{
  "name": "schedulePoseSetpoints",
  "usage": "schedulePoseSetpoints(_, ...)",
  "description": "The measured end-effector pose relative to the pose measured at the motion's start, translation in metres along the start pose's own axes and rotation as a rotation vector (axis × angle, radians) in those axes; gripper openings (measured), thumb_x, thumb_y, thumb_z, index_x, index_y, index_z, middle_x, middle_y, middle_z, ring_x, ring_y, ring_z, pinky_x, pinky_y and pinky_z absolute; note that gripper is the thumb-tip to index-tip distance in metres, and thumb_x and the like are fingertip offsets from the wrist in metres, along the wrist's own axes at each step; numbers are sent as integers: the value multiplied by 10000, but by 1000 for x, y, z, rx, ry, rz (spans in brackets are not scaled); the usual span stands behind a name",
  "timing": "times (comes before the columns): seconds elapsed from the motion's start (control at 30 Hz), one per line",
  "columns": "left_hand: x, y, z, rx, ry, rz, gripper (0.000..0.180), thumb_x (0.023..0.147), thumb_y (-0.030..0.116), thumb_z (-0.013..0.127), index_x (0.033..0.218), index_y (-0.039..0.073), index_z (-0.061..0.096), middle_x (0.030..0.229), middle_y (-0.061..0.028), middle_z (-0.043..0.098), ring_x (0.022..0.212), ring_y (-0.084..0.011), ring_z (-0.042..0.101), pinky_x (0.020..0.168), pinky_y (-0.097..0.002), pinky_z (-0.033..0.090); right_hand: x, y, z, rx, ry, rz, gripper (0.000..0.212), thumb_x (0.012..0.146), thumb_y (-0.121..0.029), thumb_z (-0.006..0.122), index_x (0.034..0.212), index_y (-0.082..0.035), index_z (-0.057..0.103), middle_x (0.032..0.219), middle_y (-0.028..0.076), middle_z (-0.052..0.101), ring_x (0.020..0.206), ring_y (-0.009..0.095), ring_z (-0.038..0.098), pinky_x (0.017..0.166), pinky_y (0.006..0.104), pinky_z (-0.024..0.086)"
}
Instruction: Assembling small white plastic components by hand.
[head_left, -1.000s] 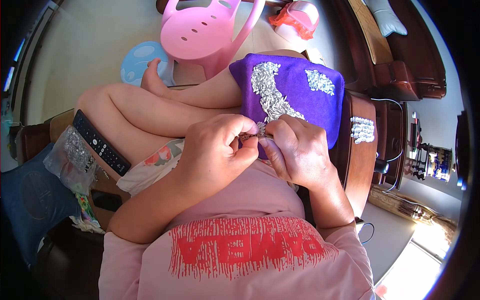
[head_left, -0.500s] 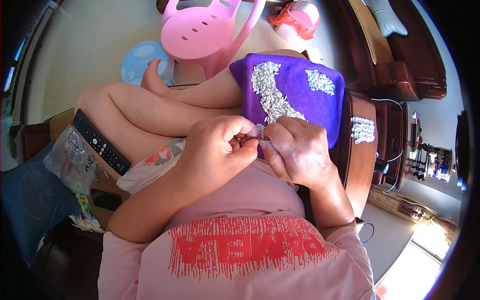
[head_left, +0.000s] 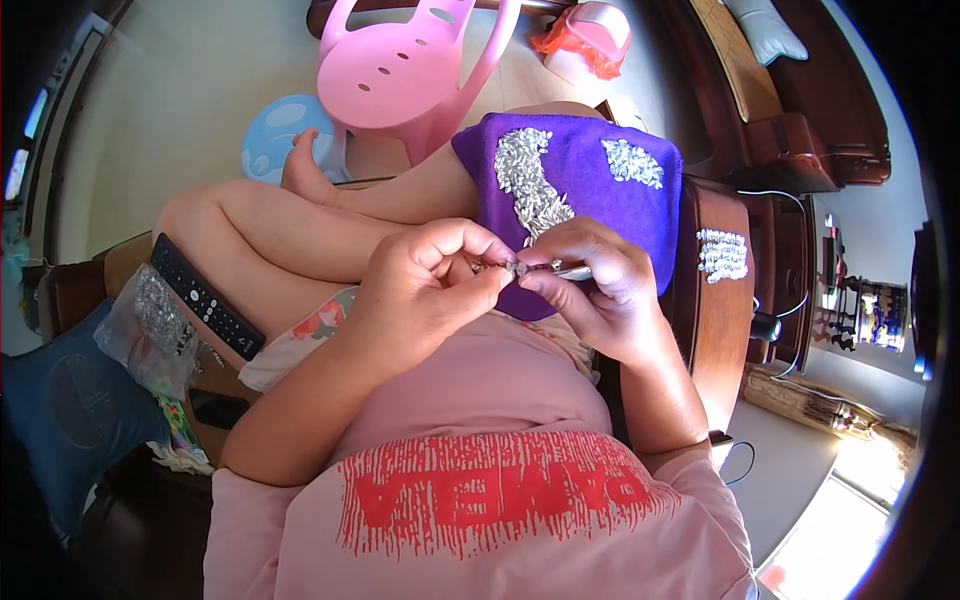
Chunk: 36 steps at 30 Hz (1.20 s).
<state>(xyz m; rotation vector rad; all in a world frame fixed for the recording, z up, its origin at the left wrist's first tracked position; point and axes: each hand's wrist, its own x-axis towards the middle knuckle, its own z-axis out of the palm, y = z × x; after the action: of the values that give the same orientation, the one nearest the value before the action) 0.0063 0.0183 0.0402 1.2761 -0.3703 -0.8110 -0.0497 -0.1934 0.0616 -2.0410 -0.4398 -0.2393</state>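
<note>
My left hand and my right hand meet over my lap. Both pinch one tiny silver piece tight between fingertips. My right hand also grips a thin silver tool. Just behind lies the purple cloth with shiny bits.

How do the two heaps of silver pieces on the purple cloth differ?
The left heap is larger, long and curved, running down toward the hands; the right heap is smaller, a compact patch near the far edge of the purple cloth. Both are shiny silver bits lying loose.
</note>
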Motion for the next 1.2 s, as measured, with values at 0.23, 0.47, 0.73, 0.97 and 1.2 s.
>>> schedulePoseSetpoints(0.23, 0, 3, 3, 4, -18, -21, 176, 968, 33, 616, 1132, -17, 656, 1025, -129, 738, 703, -47, 622, 572, -185, 474, 3, 5, -3, 3, 55, 15, 227, 808, 73, 718, 1014, -3, 661, 919, 130, 688, 866, 285, 686, 756, 368, 547)
schedulePoseSetpoints(0.47, 5, -1, 2, -99, 70, 8, 159, 953, 15, 653, 1094, -59, 656, 1022, -94, 702, 745, -58, 634, 625, -196, 524, 2, -8, 0, -36, 233, 154, 197, 968, -39, 628, 1133, -9, 523, 886, 128, 636, 810, 201, 651, 733, 330, 524)
schedulePoseSetpoints(0.73, 5, -13, 3, -25, 85, 351, 105, 926, -102, 620, 1024, -65, 622, 1254, -180, 605, 787, -74, 638, 631, -213, 530, -7, -16, 10, 61, 87, 267, 80, 1004, -69, 562, 1063, -15, 555, 855, 161, 633, 760, 332, 674, 679, 387, 521)
schedulePoseSetpoints(0.97, 3, -10, 4, 77, 110, 454, 127, 904, -82, 662, 1014, -33, 619, 1158, -157, 624, 756, -80, 620, 625, -220, 527, -4, -16, 15, -162, 55, 119, 124, 972, -120, 623, 1033, -27, 570, 722, 143, 638, 658, 346, 670, 574, 426, 517)
schedulePoseSetpoints(1.2, 3, -8, 4, 181, 131, 507, 148, 875, -86, 692, 1000, -40, 627, 1105, -142, 624, 839, -122, 634, 696, -245, 547, -4, -16, 17, -188, 75, 128, 137, 947, -136, 660, 990, -26, 590, 737, 154, 651, 665, 344, 676, 571, 423, 523)
